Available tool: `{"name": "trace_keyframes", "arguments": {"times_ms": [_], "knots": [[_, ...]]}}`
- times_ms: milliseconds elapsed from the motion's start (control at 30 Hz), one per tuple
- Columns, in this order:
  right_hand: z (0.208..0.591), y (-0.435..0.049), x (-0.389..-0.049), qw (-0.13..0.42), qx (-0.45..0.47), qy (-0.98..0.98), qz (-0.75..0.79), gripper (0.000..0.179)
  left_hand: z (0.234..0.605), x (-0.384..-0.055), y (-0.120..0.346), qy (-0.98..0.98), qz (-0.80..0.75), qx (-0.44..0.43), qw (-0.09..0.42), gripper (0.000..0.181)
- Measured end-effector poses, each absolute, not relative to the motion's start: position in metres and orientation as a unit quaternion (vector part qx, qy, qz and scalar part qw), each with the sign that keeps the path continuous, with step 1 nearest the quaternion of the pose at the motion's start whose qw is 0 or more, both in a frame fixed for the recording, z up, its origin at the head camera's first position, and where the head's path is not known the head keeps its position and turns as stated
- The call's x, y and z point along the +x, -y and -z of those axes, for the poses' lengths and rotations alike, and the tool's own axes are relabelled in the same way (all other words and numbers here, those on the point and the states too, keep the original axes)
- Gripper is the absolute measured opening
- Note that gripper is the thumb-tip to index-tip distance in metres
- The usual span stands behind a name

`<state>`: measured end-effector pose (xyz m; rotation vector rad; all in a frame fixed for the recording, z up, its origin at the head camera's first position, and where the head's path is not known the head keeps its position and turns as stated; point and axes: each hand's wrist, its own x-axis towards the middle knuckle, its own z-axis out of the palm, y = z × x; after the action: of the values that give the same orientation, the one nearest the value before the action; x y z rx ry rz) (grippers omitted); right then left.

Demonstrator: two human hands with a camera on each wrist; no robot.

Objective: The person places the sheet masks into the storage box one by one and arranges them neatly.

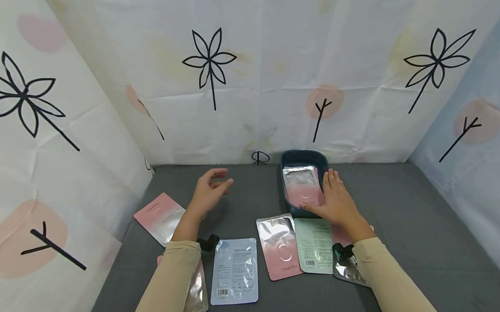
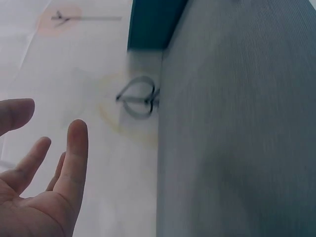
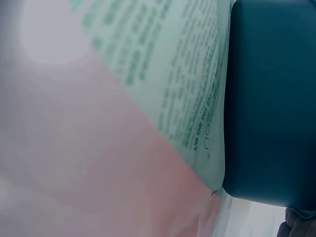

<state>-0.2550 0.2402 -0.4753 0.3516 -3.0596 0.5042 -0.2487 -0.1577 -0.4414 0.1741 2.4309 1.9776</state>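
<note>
White fabric walls (image 1: 271, 59), printed with black line-drawn flowers, enclose a grey tabletop (image 1: 248, 188); a dark teal bin (image 1: 302, 153) stands at its far side, just left of the right grip (image 1: 337, 204). Right grip: fingers straight and together along the bin's right rim, thumb extended across the near end toward the packet inside; it has hold of nothing, and thumb contact with that packet cannot be confirmed. Left grip (image 1: 208, 191): raised left of the bin and apart from it; fingers loosely bent, thumb well separated, nothing held. Binned packet (image 1: 301, 184): silver and pink, inside the bin, immediately left of the right grip, with pink material showing at its edge. Nearer the person than the right grip, and to its left, lie a pink-and-silver packet (image 1: 280, 250) and a green packet (image 1: 314, 247); a silver packet (image 1: 350, 269) lies partly hidden below the right wrist; a blue packet (image 1: 235, 274) lies nearer than the left grip, to its right; a tilted pink packet (image 1: 161, 217) lies to its left; a further packet (image 1: 198, 293) sits partly behind the left sleeve (image 1: 167, 278).
</note>
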Motion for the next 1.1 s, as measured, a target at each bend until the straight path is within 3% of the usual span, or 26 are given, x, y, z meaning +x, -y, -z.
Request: {"name": "trace_keyframes", "arguments": {"times_ms": [300, 633, 833, 1100], "knots": [[0.476, -0.241, -0.254, 0.009, 0.115, 0.981, -0.157, 0.133, 0.451, -0.222, 0.22, -0.8, -0.599, -0.032, 0.004, 0.054], [0.473, -0.24, -0.253, 0.007, 0.115, 0.98, -0.162, 0.132, 0.461, -0.199, 0.272, -0.806, -0.587, -0.067, -0.012, 0.059], [0.473, -0.239, -0.253, 0.007, 0.116, 0.98, -0.162, 0.132, 0.463, -0.185, 0.298, -0.844, -0.524, -0.11, -0.033, 0.061], [0.473, -0.24, -0.253, 0.008, 0.12, 0.98, -0.158, 0.131, 0.468, -0.17, 0.326, -0.874, -0.45, -0.183, -0.018, 0.069]]}}
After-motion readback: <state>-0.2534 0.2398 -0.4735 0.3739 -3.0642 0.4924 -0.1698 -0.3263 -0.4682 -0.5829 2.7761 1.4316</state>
